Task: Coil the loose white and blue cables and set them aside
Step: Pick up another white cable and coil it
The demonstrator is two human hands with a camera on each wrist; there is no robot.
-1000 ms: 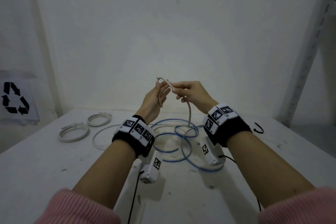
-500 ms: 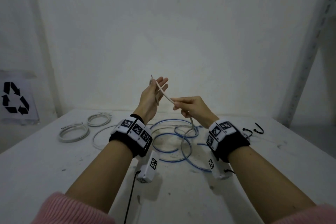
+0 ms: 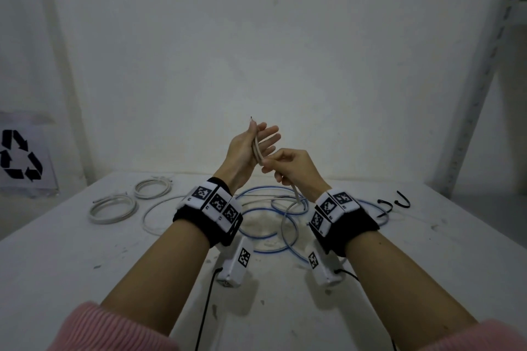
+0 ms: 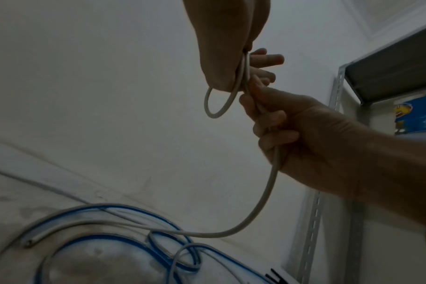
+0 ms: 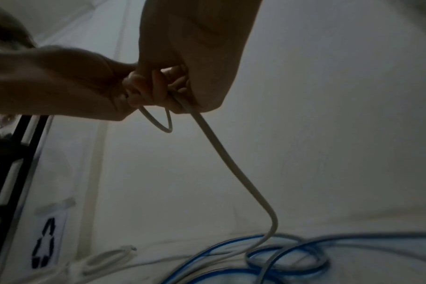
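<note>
My left hand [image 3: 248, 148] is raised above the table with fingers straight; its thumb holds the end of the white cable [image 3: 258, 149] against the palm. A small loop [image 4: 216, 107] of that cable hangs under the palm. My right hand [image 3: 288, 165] pinches the same cable right beside the left palm. From there the cable [image 5: 231, 163] drops to the table, into the loose blue cable [image 3: 273, 251] lying in wide loops under both wrists.
Two coiled white cables [image 3: 112, 208] [image 3: 152, 186] lie at the table's back left, a loose white loop [image 3: 159, 216] beside them. Two black hooks [image 3: 399, 201] lie at back right. A metal shelf upright [image 3: 479, 94] stands right, and a recycling sign [image 3: 20, 158] hangs left.
My right hand slid down the cable, then came back up to the left palm with it. The left hand's fingers spread straighter and a small loop now hangs below it.
</note>
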